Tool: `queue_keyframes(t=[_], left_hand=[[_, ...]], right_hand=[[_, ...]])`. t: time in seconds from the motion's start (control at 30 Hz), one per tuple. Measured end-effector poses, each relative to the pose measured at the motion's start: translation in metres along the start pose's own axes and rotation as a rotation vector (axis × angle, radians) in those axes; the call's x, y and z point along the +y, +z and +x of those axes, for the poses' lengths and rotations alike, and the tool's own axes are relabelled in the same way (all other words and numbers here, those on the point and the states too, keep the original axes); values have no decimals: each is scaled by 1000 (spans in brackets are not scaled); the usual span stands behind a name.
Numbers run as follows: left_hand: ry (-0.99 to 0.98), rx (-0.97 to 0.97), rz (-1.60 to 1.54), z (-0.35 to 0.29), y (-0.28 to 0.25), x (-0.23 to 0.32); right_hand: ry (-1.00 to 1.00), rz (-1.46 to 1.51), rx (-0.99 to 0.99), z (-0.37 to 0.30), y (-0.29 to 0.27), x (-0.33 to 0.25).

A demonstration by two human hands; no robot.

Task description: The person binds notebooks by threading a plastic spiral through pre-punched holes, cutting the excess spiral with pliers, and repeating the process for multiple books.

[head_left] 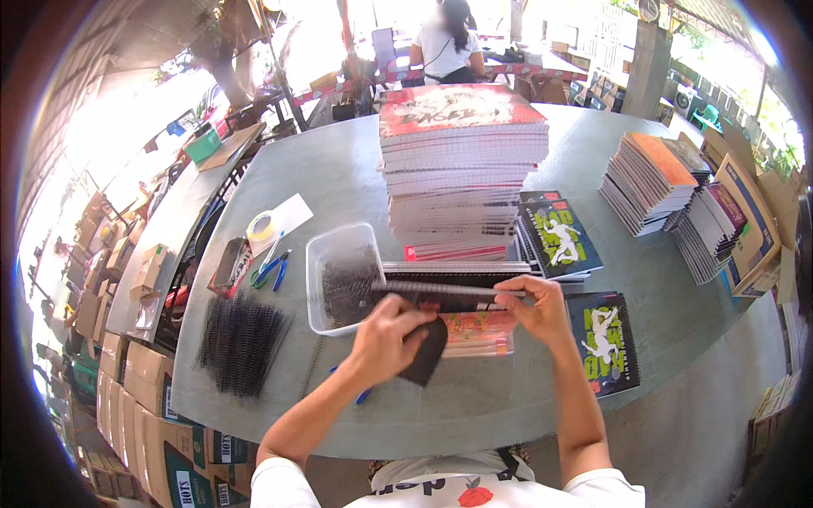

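Above the near middle of the table I hold a dark-covered notebook (453, 296), its long pale edge running between my hands. My left hand (389, 333) is closed on its left part, and a black flap (428, 354) hangs below those fingers. At the right end, my right hand (533, 306) pinches the notebook between thumb and fingers. Whether a coil sits along its edge is too blurred to tell. Beside my left hand stands a clear plastic tub (315, 309) with black spiral coils (347, 284). Under the notebook lie books with pink covers (478, 330).
A tall stack of books (466, 169) rises straight ahead. Spiral notebooks with green-and-white covers (559, 237) lie to the right, and more stacks (652, 182) stand farther right near a carton (749, 224). Loose coils (241, 343), scissors (275, 267) and a tape roll (261, 226) lie left.
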State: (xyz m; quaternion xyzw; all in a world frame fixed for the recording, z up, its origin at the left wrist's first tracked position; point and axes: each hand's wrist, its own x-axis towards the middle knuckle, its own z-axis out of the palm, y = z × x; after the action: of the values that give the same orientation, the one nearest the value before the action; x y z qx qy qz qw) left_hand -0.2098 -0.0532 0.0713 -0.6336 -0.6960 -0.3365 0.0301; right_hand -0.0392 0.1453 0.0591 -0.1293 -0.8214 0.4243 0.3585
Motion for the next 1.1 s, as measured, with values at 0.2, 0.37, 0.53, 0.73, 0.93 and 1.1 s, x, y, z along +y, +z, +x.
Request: queue_keyframes(t=[0.2, 0.37, 0.53, 0.73, 0.93, 1.1], left_hand=[[-31, 68, -25, 11, 6, 16], [10, 306, 50, 25, -8, 23], [-91, -7, -95, 20, 11, 30], [-30, 276, 22, 34, 17, 32], [29, 817, 106, 49, 8, 43], [34, 478, 78, 57, 9, 44]], right_hand=[[222, 667, 118, -18, 22, 19], [248, 653, 134, -16, 24, 19], [190, 632, 167, -14, 25, 18], [270, 737, 160, -16, 26, 20], [221, 698, 110, -19, 24, 17], [323, 914, 225, -14, 23, -4]])
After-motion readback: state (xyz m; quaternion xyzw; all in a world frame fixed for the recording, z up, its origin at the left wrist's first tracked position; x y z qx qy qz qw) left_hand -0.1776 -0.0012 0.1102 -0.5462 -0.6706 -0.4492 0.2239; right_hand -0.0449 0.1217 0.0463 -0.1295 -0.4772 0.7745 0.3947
